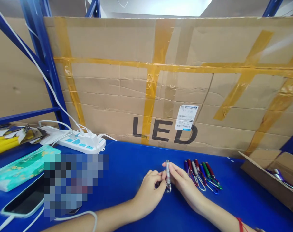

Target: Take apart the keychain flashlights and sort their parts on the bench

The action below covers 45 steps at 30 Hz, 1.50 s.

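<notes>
Left hand [149, 189] and right hand [184, 183] are pinching a silver keychain penlight [168, 170] short of the table's [117, 177] back edge. Judged step: two-handed handling; next move probably calling for steady grip.

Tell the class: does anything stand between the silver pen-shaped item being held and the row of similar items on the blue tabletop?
Yes: the right hand itself, which holds the silver pen-shaped item from the side facing the row of similar items. Nothing else is visible between them.

Red bracelet [240, 224], apparently knotted cord.
</notes>
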### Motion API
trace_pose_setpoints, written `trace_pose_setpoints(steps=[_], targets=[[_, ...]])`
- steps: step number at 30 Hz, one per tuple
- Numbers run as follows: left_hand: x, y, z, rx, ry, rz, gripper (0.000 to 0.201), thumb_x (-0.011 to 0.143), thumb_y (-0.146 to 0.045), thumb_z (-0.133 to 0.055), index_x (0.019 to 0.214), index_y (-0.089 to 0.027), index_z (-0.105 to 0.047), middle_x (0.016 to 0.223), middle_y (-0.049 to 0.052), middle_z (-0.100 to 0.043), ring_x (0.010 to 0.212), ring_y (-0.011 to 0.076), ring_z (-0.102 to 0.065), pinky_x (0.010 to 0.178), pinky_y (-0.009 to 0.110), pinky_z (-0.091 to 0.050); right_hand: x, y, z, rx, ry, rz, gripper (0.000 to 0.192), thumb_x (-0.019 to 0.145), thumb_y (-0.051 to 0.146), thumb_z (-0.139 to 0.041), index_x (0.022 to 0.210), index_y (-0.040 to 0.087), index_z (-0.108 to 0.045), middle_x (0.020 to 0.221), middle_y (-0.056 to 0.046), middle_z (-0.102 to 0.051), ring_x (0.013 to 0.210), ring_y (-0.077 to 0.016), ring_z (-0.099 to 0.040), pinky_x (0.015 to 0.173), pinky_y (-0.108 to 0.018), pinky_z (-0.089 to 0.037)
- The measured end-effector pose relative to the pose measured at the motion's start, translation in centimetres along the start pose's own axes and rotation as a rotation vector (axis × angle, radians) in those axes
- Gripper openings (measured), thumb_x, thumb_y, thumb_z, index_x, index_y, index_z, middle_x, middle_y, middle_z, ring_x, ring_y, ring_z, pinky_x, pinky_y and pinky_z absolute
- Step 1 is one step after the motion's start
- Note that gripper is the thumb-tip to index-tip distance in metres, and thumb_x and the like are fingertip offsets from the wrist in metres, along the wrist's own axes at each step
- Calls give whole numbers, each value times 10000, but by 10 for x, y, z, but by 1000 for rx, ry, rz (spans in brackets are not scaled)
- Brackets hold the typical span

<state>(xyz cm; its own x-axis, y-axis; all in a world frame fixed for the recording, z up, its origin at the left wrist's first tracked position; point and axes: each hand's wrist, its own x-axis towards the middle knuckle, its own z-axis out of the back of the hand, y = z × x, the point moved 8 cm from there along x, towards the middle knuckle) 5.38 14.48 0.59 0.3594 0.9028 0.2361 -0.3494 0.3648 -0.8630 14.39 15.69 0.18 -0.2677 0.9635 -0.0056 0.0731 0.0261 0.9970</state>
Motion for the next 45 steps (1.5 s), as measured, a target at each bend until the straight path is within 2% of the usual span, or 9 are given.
trace_pose_setpoints(steps=[5, 10, 15, 21, 27, 30, 34, 39, 45], targets=[[0, 6, 12, -232, -115, 54, 311, 815, -287, -405, 583, -153, -564, 749, 32, -535, 767, 165, -501, 724, 283, -350, 2, -15, 7, 97, -62, -112, 619, 729, 634, -579, 1076, 122, -565, 565, 49, -398, 551, -104, -495, 490, -207, -445], [-2, 19, 14, -279, -142, 189, 319, 843, -454, -401, 696, -171, -405, 666, -20, -438, 648, 133, -422, 623, 252, -331, 2, -20, -4, -132, 130, -86, 601, 799, 608, -505, 1134, 112, -557, 511, 63, -381, 407, -79, -430, 340, -176, -339], [0, 22, 10, -216, -117, 176, 337, 866, -467, -411, 708, -178, -342, 676, -34, -393, 640, 122, -385, 617, 242, -318, 0, -13, -9, -213, 194, -19, 533, 881, 526, -433, 1175, 94, -537, 443, 75, -388, 342, -32, -274, 372, -173, -213], [0, 12, 8, -75, -71, 90, 384, 910, -427, -329, 641, -163, -403, 745, 9, -410, 759, 161, -413, 701, 284, -311, -2, -15, -13, -217, 258, -38, 611, 877, 552, -409, 1250, 71, -457, 556, 24, -510, 364, -26, -288, 394, -191, -208], [-2, 19, 34, -235, -326, 141, 411, 889, -439, -374, 588, -160, -340, 688, -8, -355, 651, 123, -378, 630, 257, -305, -1, -15, -9, -226, 185, -45, 639, 801, 605, -500, 1195, 102, -494, 614, 19, -502, 375, -36, -340, 362, -187, -232], [-8, 24, 42, -259, -370, 197, 421, 867, -464, -400, 583, -154, -374, 634, -14, -370, 601, 108, -375, 596, 243, -305, 1, -14, -4, -196, 105, -44, 631, 768, 626, -525, 1136, 113, -539, 662, 9, -492, 394, -49, -378, 349, -194, -274], [-19, 33, 39, -398, -255, 336, 442, 820, -549, -412, 611, -160, -391, 491, -42, -362, 420, 75, -328, 431, 208, -251, 0, -14, -6, -207, 85, -10, 649, 796, 633, -482, 1147, 91, -553, 584, 37, -420, 388, -46, -337, 379, -201, -264], [-24, 25, 19, -451, 163, 310, 468, 790, -594, -455, 766, -130, -513, 537, 11, -533, 351, 84, -437, 332, 166, -249, -7, -16, -22, -324, 199, 22, 647, 867, 604, -387, 1260, 107, -517, 533, 61, -279, 430, -66, -266, 423, -213, -249], [-21, 23, 22, -458, 163, 220, 464, 815, -556, -492, 926, -108, -534, 560, 7, -522, 446, 104, -492, 377, 163, -329, -10, -9, -26, -413, 258, 120, 544, 939, 506, -295, 1368, 189, -405, 668, 22, -337, 530, -91, -346, 512, -232, -356]])
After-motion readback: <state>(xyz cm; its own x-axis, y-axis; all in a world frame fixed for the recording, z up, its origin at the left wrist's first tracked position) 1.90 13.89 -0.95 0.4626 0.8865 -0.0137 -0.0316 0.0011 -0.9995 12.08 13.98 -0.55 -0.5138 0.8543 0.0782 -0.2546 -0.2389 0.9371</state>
